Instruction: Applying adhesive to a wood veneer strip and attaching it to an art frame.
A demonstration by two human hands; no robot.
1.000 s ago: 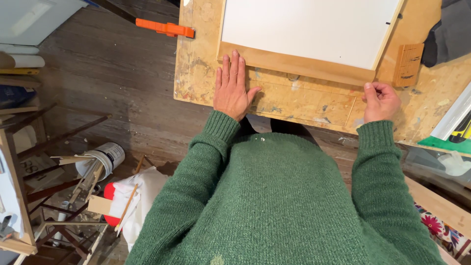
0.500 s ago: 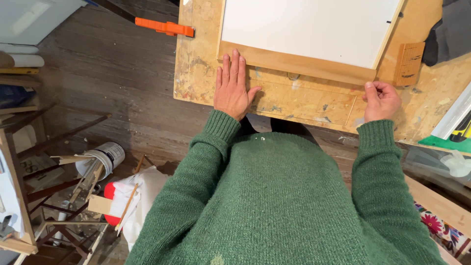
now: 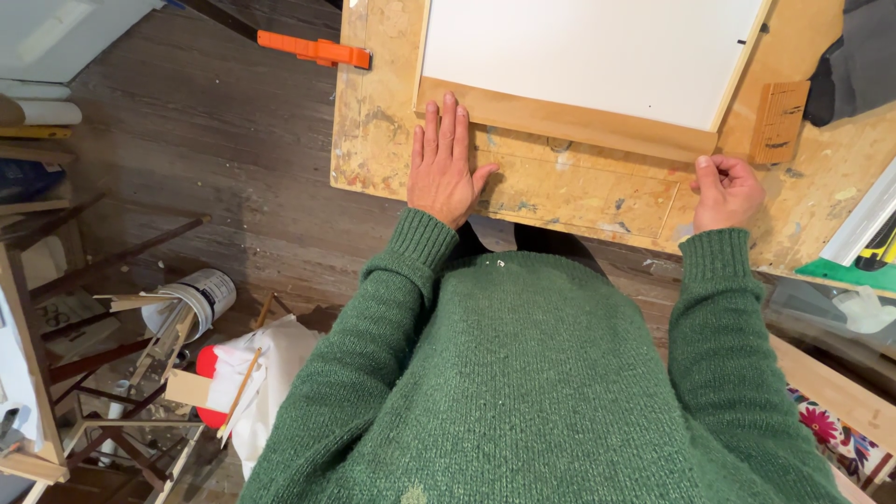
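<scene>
My left hand (image 3: 448, 163) lies flat, fingers together, on the chipboard worktop (image 3: 579, 191), its fingertips against the lower wooden edge of a framed white canvas (image 3: 597, 51). My right hand (image 3: 726, 191) is curled at the frame's lower right corner, fingers closed; whether it grips anything small is hidden. The wooden frame strip (image 3: 579, 121) runs between both hands. Green sweater sleeves cover both arms.
An orange clamp (image 3: 313, 49) sticks out at the table's left edge. A small ridged wooden block (image 3: 779, 121) sits right of the frame. Dark cloth (image 3: 854, 61) lies far right. On the floor at left are a white bucket (image 3: 191, 299), wooden sticks and white cloth.
</scene>
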